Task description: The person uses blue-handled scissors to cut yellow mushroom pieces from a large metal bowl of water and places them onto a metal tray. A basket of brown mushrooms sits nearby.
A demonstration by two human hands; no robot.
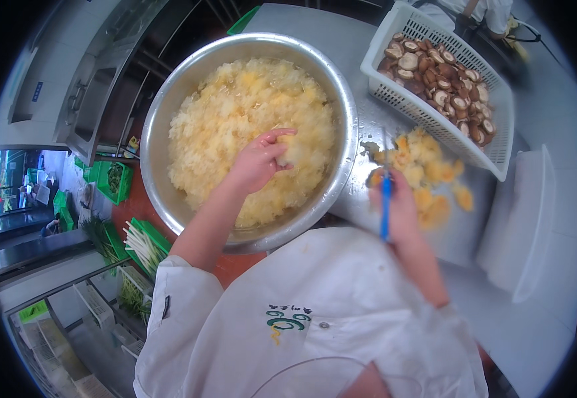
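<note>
A large steel basin (349,124) holds pale yellow, frilly soaked fungus (219,134), apparently snow fungus, in water. Over its right half, my left hand (263,159) pinches a small pale fungus piece (287,149) between thumb and fingers. To the right of the basin, my right hand (402,204) grips a blue-handled knife (386,204), its thin blade pointing away from me and seen nearly edge-on. Motion blurs that hand. Past the knife, a heap of deeper yellow fungus scraps (423,164) lies on the wet steel table (313,30), with an orange-yellow bit close to my fingers.
A white perforated plastic basket (383,89) of shiitake mushrooms (440,82) stands at the table's far right. Beyond it, part of another person in white (495,15) shows. At left are green crates (114,181), white-stemmed vegetables (142,244) and a steel sink (94,109).
</note>
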